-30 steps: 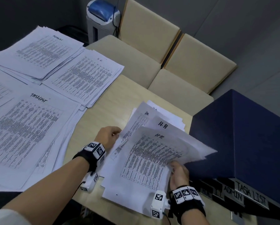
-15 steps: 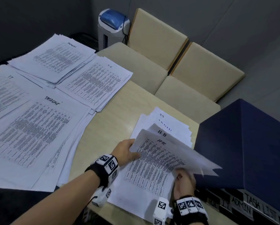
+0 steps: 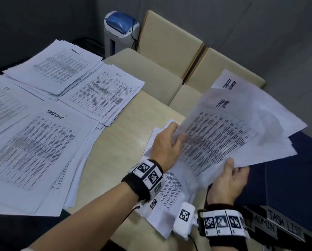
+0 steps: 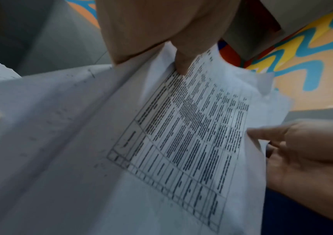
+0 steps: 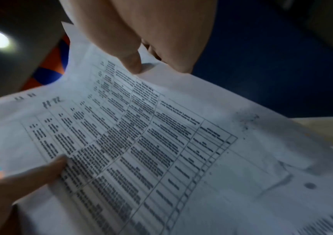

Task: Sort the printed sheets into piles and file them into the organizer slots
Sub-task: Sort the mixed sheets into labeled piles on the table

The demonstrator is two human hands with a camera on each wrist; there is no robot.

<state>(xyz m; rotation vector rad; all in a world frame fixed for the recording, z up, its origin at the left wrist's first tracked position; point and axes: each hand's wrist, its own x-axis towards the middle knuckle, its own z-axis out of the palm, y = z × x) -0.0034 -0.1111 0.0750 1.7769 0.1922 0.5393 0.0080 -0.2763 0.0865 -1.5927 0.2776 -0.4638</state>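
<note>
Fingers [image 5: 133, 63] of both hands pinch H.R sheets [image 3: 224, 134] beside the organizer [image 3: 287, 178], slots hidden.

The raised white printed sheets [image 3: 224, 134] are hiding the left hand's fingertips, and the dark blue organizer's [image 3: 287, 178] leftmost slot labels are blurring beyond reading

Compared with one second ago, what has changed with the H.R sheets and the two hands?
The H.R sheets have been lifted off the small pile on the table and now hang tilted in the air. The left hand has taken a grip on their left edge, and the right hand keeps its hold on the lower edge. The sorted piles and the blue organizer have stayed in place.
</note>
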